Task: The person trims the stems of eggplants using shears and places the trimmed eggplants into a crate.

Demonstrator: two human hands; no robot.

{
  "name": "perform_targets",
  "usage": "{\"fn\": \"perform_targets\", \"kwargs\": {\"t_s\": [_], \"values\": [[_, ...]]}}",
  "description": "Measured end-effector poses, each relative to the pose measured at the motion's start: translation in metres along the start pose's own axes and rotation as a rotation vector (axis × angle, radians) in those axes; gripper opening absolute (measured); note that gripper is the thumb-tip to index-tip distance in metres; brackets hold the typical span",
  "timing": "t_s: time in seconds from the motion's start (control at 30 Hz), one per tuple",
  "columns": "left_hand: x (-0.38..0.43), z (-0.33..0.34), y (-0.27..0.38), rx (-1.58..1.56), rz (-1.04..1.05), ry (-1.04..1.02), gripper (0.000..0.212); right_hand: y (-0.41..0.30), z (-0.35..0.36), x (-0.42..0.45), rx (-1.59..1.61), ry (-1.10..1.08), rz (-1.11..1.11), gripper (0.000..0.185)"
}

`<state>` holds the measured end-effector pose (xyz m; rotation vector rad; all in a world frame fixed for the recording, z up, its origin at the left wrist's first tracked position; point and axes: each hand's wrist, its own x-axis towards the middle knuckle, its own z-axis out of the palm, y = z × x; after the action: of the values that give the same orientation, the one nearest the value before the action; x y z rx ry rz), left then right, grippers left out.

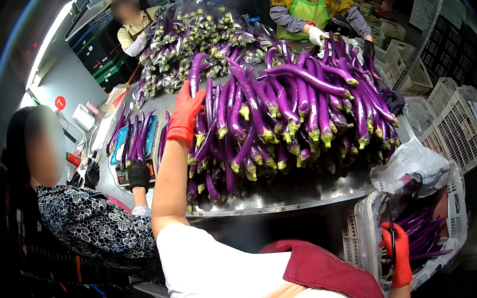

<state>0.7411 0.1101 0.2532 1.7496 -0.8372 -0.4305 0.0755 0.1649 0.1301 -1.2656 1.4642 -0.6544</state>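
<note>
My left hand (185,117), in a red rubber glove, reaches to the left end of a heap of long purple eggplants (290,106). It is closed around one eggplant (196,71), whose curved end points up and away from me. Low on the right, my red-gloved right hand (396,254) grips a slim dark tool (392,233), perhaps scissors, pointing upward. That hand is over a white plastic crate (456,202) lined with newspaper (410,168). More eggplants (419,226) lie inside the crate.
The heap rests on a metal table (277,201). Bagged eggplants (207,36) are piled at the back. At left, a person's black-gloved hand (139,174) touches eggplants on a scale (152,135). Across the table, another person's white-gloved hand (317,35) touches the heap. Plastic crates (460,129) stand at right.
</note>
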Motion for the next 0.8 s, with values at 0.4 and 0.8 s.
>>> {"fn": "perform_targets", "kwargs": {"t_s": [0.4, 0.8], "values": [[-0.008, -0.040, -0.054, 0.278, 0.002, 0.012, 0.065, -0.019, 0.026, 0.010, -0.061, -0.028, 0.039, 0.029], [-0.003, -0.033, -0.114, 0.548, -0.048, -0.420, 0.071, -0.025, 0.039, 0.017, 0.019, -0.053, 0.049, 0.029]]}}
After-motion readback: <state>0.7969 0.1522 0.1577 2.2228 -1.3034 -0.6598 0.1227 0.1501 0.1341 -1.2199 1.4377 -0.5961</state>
